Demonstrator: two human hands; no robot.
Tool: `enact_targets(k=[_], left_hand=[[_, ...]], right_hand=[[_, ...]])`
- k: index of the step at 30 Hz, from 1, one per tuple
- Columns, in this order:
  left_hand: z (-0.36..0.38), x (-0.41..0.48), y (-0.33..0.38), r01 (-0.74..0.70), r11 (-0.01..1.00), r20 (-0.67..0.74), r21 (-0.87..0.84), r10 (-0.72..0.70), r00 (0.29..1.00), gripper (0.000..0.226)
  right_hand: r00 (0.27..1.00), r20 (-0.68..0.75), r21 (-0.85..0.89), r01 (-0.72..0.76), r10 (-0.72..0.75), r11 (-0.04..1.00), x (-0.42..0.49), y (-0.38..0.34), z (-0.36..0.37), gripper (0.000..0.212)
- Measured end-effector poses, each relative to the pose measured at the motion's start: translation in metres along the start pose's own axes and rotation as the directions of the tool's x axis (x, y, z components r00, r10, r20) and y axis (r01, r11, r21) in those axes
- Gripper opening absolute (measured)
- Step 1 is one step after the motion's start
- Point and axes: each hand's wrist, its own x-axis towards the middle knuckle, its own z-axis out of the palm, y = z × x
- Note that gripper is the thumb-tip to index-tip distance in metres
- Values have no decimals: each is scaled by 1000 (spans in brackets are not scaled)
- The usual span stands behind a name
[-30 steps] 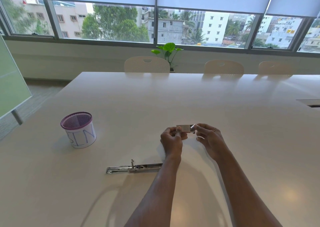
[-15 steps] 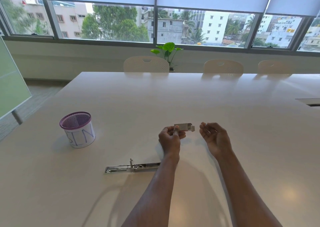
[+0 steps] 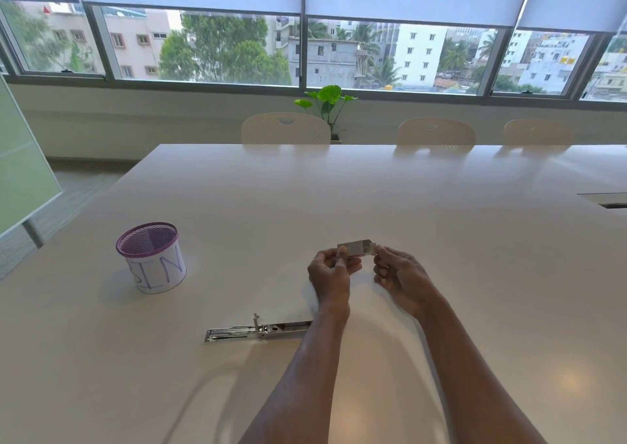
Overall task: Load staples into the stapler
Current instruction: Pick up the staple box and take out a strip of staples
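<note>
A small grey staple box [image 3: 356, 247] is held a little above the white table [image 3: 373, 199], near its middle. My left hand [image 3: 330, 272] pinches the box's left end. My right hand [image 3: 398, 274] has its fingertips at the box's right end, on the flap there. The metal stapler [image 3: 258, 330] lies opened out flat on the table, near me and left of my left forearm, which covers its right end. No loose staples can be seen.
A purple mesh cup [image 3: 151, 257] wrapped in white paper with handwriting stands at the left. Three pale chairs [image 3: 285, 133] line the far edge, with a green plant [image 3: 327, 99] behind. A cable hatch [image 3: 607, 201] sits at the right edge.
My right hand let go of the box and drew away half a second ago, and now its fingertips are back at the box's right end. My left hand kept holding the box.
</note>
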Motion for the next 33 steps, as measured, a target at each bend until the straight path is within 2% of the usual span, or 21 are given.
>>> enact_targets(k=[4, 10, 19, 23, 30, 33], left_hand=[[0, -1, -1, -16, 1000, 9, 26, 16, 1000, 15], [1, -1, -3, -50, 993, 47, 108, 45, 998, 26], [1, -3, -1, -64, 993, 54, 99, 59, 997, 20], [0, -2, -3, -67, 992, 48, 111, 62, 997, 19], [1, 1, -7, -67, 986, 16, 151, 65, 998, 21], [2, 2, -9, -70, 981, 13, 182, 68, 998, 20]], right_hand=[[996, -80, -84, 41, -48, 996, -1, 3, 4, 30], [980, -174, -149, 67, -93, 987, -1, 5, 9, 25], [960, -252, -164, 80, -120, 983, -1, 6, 12, 19], [938, -305, -235, 95, -166, 967, 3, 11, 12, 15], [942, -180, -403, 191, -283, 895, 2, 0, -1, 16], [937, -29, -566, 272, -348, 778, 1, -4, -9, 32]])
